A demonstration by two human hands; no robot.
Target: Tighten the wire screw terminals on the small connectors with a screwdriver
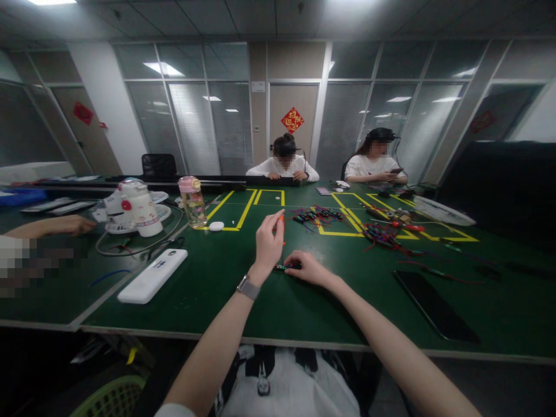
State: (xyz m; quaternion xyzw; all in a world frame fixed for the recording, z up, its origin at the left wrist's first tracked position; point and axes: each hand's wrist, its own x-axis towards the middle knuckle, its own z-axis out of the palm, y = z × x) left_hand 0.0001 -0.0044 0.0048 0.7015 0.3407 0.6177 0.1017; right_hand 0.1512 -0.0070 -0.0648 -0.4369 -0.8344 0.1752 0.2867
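Note:
My left hand (269,240), with a watch on its wrist, is raised above the green table. Its fingers are closed around a slim tool with an orange top (282,219); the tool's kind and most of its length are hidden. Low on the table, my right hand (306,267) pinches a small green circuit board (281,267) between thumb and fingers. The board lies just below my left hand; whether the tool touches it I cannot tell. Beyond my hands is a pile of small boards with red and blue wires (319,216).
A second wired pile (384,236) and a red-handled tool (412,227) lie right. A black phone (434,304) is near the front edge. Left are a white slab-shaped device (154,277), a bottle (192,202) and a co-worker's hand (76,225). Two people sit opposite.

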